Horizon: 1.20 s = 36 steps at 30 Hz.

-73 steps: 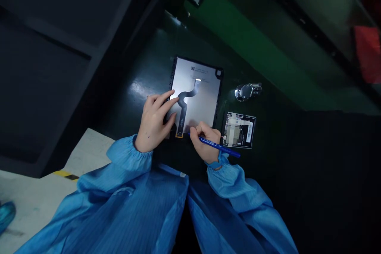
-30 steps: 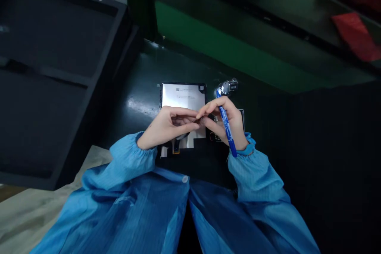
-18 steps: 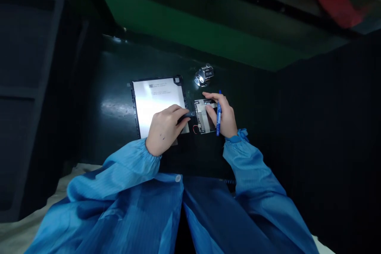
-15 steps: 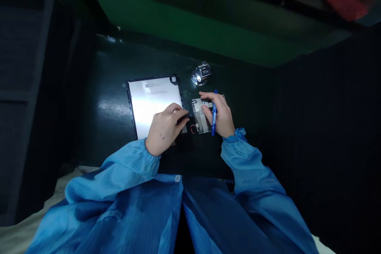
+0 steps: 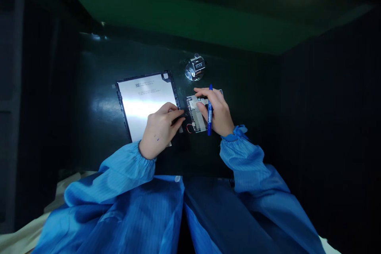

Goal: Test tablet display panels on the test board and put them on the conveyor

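Circuit board (image 5: 193,121) under our fingers
Our left hand (image 5: 159,125) pinches a dark cable (image 5: 185,114) at its edge; our right hand (image 5: 216,113) clasps a blue marker (image 5: 210,116).

A blue smock (image 5: 113,214) with fine darker stripes covers the body, a pale round snap (image 5: 177,178) on its front edge. Right and left of the snap, its sleeves end in puffy gathered cuffs (image 5: 238,137); the bare left hand (image 5: 159,133) carries small blue marks (image 5: 157,139).

I see a blue pen (image 5: 210,116), a silver panel (image 5: 143,105) edged black, and a blue pinstriped smock (image 5: 119,214).
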{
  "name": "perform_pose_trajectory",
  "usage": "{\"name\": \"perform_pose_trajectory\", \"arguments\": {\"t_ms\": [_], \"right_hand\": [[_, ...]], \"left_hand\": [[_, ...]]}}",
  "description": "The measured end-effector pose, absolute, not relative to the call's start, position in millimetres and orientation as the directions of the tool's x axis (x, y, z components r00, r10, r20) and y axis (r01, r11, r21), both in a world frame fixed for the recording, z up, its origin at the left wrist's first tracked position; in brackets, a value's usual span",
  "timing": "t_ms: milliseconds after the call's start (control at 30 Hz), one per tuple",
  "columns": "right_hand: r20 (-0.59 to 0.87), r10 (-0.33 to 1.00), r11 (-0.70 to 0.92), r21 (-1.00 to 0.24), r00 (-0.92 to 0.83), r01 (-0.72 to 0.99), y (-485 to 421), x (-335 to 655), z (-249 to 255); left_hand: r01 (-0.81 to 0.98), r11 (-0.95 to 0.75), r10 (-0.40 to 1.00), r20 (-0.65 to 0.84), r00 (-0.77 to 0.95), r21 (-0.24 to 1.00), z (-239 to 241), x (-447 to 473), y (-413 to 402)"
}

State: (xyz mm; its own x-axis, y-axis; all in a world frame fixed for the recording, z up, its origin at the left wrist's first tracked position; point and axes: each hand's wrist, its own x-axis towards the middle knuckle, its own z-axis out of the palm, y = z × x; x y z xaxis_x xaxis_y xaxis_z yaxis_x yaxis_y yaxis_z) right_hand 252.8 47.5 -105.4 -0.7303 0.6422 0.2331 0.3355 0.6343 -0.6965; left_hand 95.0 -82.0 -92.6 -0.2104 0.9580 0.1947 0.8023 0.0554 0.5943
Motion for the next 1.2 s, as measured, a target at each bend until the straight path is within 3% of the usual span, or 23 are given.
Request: {"name": "perform_pose_trajectory", "arguments": {"t_ms": [833,1100,1200], "right_hand": [[0.225,0.634,0.635,-0.698,-0.739,0.332,49.4,253.2,-106.4],[0.193,0.666,0.627,-0.668,-0.721,0.4,45.1,245.9,-105.4],[0.222,0.679,0.598,-0.719,-0.7,0.353,45.9,249.1,-102.4]], "left_hand": [[0.762,0.101,0.96,0.138,-0.243,0.639,-91.6,97.5,-81.0],[0.781,0.104,0.965,0.128,-0.229,0.615,-98.2,99.8,-75.8],[0.727,0.145,0.957,0.091,-0.274,0.671,-82.3,90.3,-86.1]]}}
